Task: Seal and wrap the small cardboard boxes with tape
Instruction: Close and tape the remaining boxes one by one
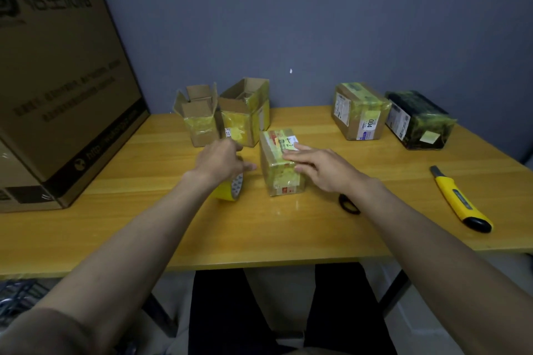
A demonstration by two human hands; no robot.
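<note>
On the yellow wooden table, right at centre, sits the small taped box with a handwritten white label on top. The right hand lies flat across its top and near edge, fingers straight and pressing, not curled round anything. Just to the left, the left hand grips the roll of yellow tape, which stands on edge on the table, just beside the box; the fingers curl over the roll's top. Behind the left hand stand two open boxes, flaps up, touching each other, yellow tape on their fronts. Over at the far right, near the wall, two sealed parcels: a brown one marked 004 and a dark wrapped one, side by side. A yellow utility knife lies well apart on the right. A small black ring-shaped object shows just under the right wrist. A large carton fills the left end.
</note>
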